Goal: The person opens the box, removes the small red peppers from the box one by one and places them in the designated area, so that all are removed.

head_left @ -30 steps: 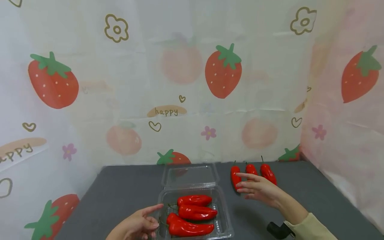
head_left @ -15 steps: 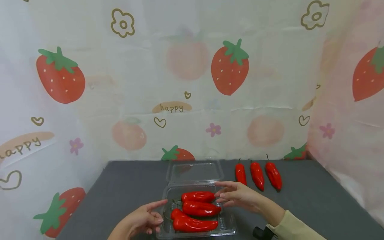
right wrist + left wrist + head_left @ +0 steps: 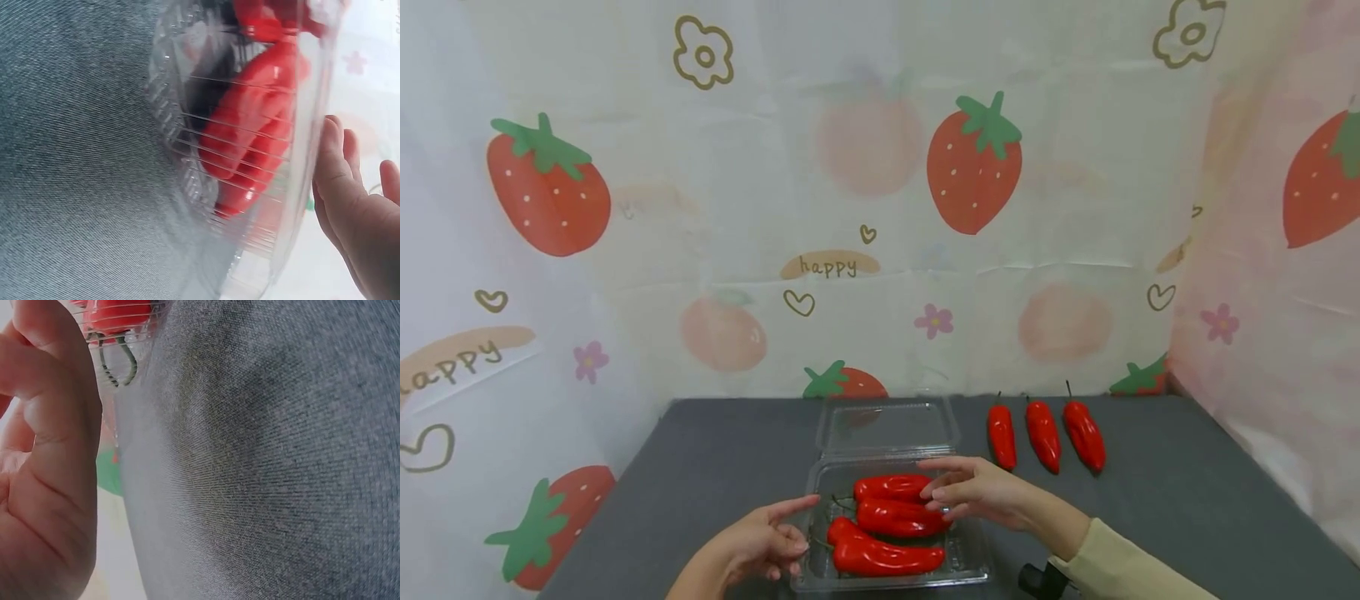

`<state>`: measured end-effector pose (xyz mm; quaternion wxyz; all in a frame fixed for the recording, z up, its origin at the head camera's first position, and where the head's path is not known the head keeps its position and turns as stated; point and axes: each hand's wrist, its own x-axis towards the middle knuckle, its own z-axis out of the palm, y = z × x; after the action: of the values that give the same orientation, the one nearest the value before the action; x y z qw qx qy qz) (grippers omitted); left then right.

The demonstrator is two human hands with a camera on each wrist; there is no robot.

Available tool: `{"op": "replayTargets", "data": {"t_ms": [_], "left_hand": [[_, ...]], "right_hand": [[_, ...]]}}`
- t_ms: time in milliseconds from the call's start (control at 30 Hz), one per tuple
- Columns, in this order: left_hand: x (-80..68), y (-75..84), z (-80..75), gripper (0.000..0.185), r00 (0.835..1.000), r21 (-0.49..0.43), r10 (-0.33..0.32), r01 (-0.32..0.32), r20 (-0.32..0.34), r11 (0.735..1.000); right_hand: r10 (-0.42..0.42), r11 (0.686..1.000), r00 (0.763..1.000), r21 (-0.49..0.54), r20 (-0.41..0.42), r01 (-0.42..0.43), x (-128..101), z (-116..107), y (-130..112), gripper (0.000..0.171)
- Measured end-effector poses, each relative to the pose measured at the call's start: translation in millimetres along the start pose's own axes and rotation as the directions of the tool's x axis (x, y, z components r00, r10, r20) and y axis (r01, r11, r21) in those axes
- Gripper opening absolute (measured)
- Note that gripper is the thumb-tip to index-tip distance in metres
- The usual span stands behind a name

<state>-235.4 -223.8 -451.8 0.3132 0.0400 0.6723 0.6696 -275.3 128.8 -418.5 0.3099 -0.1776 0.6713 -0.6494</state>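
Clear plastic box (image 3: 891,525): sat on the grey tabletop (image 3: 715,467) directly in front of the person, base near, hinged lid (image 3: 887,423) folded back and lying flat beyond it. With the lid down flat, the top of the base was open to both hands.
Peppers in the box (image 3: 891,521): three red peppers lay side by side across the base, long axes running left to right, stems toward the left wall. Lying crosswise, they appeared to fit the width of the tray.
Loose peppers (image 3: 1045,437): three more lay in a row on the tabletop, right of the lid and well apart from the box, stems pointing away from the person.
Left hand (image 3: 760,546): rested at the left edge of the box, index finger extended toward the rim, other fingers loosely curled. The grip held nothing. Judged to be steadying the light tray so that it would not slide.
Right hand (image 3: 977,490): hovered at the far right corner of the base, fingers straight and together, tips over the two rear peppers. The grip was flat and held nothing. Contact with the peppers could not be confirmed from the head view.
Right wrist view: showed the ribbed clear wall (image 3: 206,156) with the red peppers behind it and the straight fingers (image 3: 337,169) just beside the rim.
Left wrist view: showed the curled hand (image 3: 44,456) beside the grey cloth, with a box corner and green stems (image 3: 119,359) at the top.
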Motion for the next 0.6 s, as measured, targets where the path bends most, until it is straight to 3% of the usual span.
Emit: {"op": "replayTargets", "data": {"t_ms": [600], "left_hand": [[-0.6,-0.4,1.4,0.071,1.000,-0.001,-0.002,0.002,-0.013,1.000]], "right_hand": [[0.057,0.994,0.998,-0.095,0.008,-0.056,7,12,5,0.053]]}}
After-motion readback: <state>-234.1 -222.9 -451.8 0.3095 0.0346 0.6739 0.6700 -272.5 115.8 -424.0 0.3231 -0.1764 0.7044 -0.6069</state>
